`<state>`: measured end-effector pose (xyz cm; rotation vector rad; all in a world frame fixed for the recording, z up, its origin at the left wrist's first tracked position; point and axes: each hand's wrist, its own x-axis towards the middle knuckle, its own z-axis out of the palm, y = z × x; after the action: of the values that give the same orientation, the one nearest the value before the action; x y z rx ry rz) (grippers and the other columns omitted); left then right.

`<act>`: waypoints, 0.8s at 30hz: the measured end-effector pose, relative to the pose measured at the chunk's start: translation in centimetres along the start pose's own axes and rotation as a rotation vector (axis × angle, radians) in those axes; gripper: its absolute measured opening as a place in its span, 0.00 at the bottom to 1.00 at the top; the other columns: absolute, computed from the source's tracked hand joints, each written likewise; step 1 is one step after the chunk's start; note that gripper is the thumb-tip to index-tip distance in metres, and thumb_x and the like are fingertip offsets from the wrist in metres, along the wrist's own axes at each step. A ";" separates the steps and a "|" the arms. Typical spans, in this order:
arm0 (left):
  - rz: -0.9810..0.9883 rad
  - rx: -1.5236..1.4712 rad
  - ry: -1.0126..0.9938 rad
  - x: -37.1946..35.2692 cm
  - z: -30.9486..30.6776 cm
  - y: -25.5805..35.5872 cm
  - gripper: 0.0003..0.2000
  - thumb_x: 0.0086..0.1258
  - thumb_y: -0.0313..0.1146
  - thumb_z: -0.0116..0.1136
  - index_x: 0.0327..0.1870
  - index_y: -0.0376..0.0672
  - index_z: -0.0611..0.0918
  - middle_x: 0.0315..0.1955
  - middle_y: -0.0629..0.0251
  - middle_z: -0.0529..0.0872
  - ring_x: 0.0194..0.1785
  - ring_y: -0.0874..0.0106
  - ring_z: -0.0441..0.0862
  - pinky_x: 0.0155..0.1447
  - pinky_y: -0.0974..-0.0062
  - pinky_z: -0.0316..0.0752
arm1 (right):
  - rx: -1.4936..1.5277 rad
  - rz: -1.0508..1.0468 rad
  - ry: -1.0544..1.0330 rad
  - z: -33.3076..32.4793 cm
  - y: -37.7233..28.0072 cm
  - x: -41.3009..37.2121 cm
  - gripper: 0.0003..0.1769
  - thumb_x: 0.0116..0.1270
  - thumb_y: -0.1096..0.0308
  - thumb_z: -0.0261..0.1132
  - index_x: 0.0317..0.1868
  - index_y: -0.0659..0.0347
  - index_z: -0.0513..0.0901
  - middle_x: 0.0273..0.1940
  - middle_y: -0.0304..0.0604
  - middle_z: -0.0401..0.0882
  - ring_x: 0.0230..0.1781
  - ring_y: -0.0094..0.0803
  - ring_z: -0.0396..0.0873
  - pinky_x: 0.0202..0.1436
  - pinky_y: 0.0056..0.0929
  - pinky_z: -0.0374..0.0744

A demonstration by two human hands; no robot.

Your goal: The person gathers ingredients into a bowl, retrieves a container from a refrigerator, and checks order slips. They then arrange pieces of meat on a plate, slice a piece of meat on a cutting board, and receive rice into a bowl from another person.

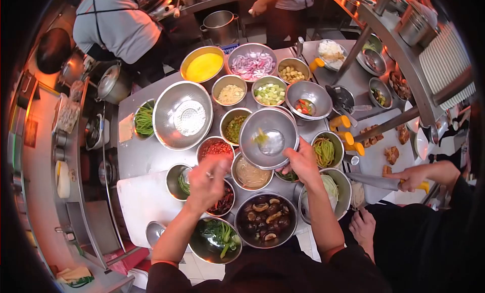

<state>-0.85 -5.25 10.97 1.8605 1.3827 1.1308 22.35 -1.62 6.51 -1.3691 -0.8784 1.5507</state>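
Observation:
My right hand grips the near rim of a steel mixing bowl and holds it tilted above the other bowls; a little green and pale food lies inside it. My left hand hovers blurred over a bowl of dark red chilies, fingers bunched as if pinching something small that I cannot make out. Below my hands sit a bowl of dark mushrooms, a bowl of leafy greens and a bowl of pale noodles.
Many steel bowls of cut ingredients cover the steel table: yellow liquid, sliced red onion, green beans, a big bowl holding a strainer. At right, another person's hand holds a knife. A white cutting board lies at left.

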 end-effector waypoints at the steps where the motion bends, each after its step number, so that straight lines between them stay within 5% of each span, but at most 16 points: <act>1: 0.135 0.069 -0.026 0.0 0.4 0.6 0.09 0.72 0.27 0.49 0.35 0.32 0.80 0.29 0.60 0.83 0.28 0.78 0.78 0.33 0.80 0.74 | 0.030 -0.013 -0.023 -0.2 0.3 0.1 0.23 0.56 0.79 0.53 0.55 0.71 0.68 0.31 0.51 0.81 0.16 0.33 0.80 0.12 0.21 0.76; 4: 0.069 0.030 0.029 1.3 0.2 1.1 0.10 0.73 0.29 0.48 0.36 0.31 0.80 0.29 0.61 0.82 0.27 0.77 0.78 0.33 0.79 0.74 | 0.059 0.003 -0.013 -0.7 -0.4 -0.3 0.23 0.58 0.80 0.51 0.56 0.71 0.67 0.33 0.53 0.81 0.18 0.34 0.81 0.14 0.22 0.78; 8: -0.190 -0.455 0.236 6.5 1.1 0.2 0.12 0.73 0.34 0.49 0.42 0.31 0.79 0.30 0.59 0.83 0.30 0.76 0.78 0.34 0.81 0.74 | 0.074 0.004 0.035 -2.1 -0.9 -1.6 0.22 0.58 0.80 0.51 0.56 0.71 0.67 0.35 0.53 0.80 0.19 0.35 0.81 0.14 0.22 0.79; 10: -0.159 -0.563 0.288 10.9 3.0 -1.3 0.12 0.73 0.34 0.49 0.40 0.33 0.79 0.27 0.63 0.82 0.27 0.79 0.77 0.29 0.83 0.73 | 0.069 -0.007 0.049 -2.9 -0.6 -2.5 0.22 0.58 0.80 0.51 0.55 0.71 0.68 0.35 0.53 0.80 0.19 0.35 0.81 0.15 0.22 0.79; 14: -0.109 -0.351 0.232 18.7 9.0 -5.4 0.14 0.72 0.38 0.50 0.40 0.34 0.80 0.23 0.65 0.82 0.24 0.78 0.77 0.29 0.78 0.73 | 0.061 -0.027 0.128 -3.6 -1.1 -5.2 0.22 0.59 0.80 0.52 0.56 0.71 0.68 0.34 0.52 0.80 0.19 0.35 0.81 0.15 0.22 0.80; 19: 0.107 0.009 0.109 24.4 15.1 -6.8 0.11 0.68 0.33 0.51 0.34 0.33 0.81 0.24 0.47 0.83 0.29 0.54 0.83 0.36 0.63 0.74 | 0.060 0.024 0.118 -5.0 -1.5 -7.2 0.22 0.58 0.81 0.52 0.55 0.70 0.67 0.32 0.50 0.80 0.18 0.32 0.81 0.15 0.21 0.78; 24: 0.019 -0.044 0.095 26.2 18.6 -10.0 0.11 0.67 0.31 0.50 0.34 0.32 0.82 0.24 0.46 0.82 0.30 0.50 0.82 0.39 0.60 0.74 | 0.057 0.009 0.116 -5.4 -1.1 -7.8 0.23 0.58 0.81 0.53 0.56 0.70 0.67 0.32 0.51 0.80 0.18 0.32 0.80 0.16 0.21 0.78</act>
<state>13.53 23.60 1.48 1.8131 1.3835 1.2635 28.05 -8.59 9.63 -1.4080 -0.7529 1.4765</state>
